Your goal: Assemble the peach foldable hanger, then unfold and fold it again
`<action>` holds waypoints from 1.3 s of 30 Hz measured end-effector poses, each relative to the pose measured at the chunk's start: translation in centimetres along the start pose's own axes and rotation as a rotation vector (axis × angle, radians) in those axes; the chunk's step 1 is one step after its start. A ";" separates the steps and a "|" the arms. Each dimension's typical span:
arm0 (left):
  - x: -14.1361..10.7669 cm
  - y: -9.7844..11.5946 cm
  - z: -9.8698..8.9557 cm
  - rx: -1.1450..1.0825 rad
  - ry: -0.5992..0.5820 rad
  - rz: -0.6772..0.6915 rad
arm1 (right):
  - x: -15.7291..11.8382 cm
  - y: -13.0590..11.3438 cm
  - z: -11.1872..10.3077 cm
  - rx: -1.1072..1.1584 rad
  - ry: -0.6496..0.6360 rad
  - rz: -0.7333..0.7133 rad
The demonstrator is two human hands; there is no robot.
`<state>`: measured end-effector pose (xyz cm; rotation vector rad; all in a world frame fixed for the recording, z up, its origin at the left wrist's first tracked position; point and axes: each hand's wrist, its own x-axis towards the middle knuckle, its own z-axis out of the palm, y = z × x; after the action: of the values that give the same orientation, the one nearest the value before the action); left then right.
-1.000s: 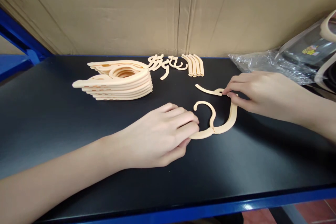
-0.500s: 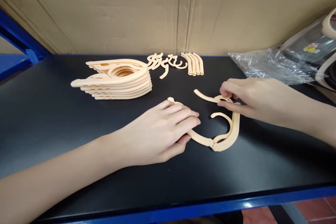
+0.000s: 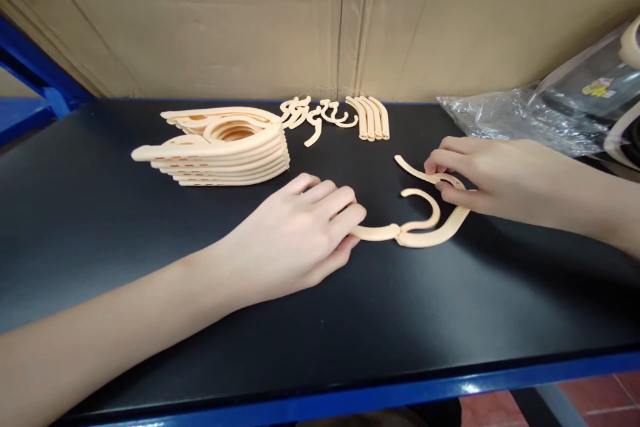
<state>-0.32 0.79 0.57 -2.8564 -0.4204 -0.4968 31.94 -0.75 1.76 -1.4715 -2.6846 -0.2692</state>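
hanger [image 3: 425,233] flattened since earlier | left hand [image 3: 300,240], right hand [image 3: 480,177] pinch ends

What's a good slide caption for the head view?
Both hands hold a folding hanger on a black table.

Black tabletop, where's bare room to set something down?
Bare: the tabletop between both hands and the blue front edge, and left of the hanger stack. Crowded: the back, with loose hooks and plastic bag, and around the hanger.
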 end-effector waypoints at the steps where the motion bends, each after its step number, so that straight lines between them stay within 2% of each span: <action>1: 0.0 -0.1 0.1 0.014 0.000 -0.005 | -0.1 0.1 0.1 -0.011 -0.015 -0.003; 4: 0.0 -0.2 0.2 0.027 0.004 -0.005 | -0.1 0.3 0.2 -0.032 -0.048 0.000; 8: -0.1 -0.3 0.2 -0.002 0.020 -0.011 | 0.1 0.2 0.1 0.048 -0.050 -0.027; 13: -0.2 -0.3 0.1 -0.109 0.029 -0.023 | 0.4 -0.3 -0.3 0.206 -0.052 -0.157; 18: -0.3 -0.5 0.6 -0.208 -0.006 0.028 | 0.7 -1.4 -0.5 0.328 -0.061 -0.265; 29: -0.3 -0.2 0.3 -0.176 -0.009 -0.010 | 1.0 -2.3 -0.7 0.346 0.008 -0.254; 34: -0.2 -0.2 0.3 -0.171 0.000 -0.027 | 1.1 -2.9 -1.5 0.466 -0.099 -0.213; 39: -0.1 -0.2 0.4 -0.171 -0.002 -0.048 | 1.1 -2.1 -1.9 0.548 -0.189 -0.190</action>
<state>-0.31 1.02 0.25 -3.0164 -0.4688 -0.5647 29.49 -1.30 3.51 -1.1235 -2.7168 0.5812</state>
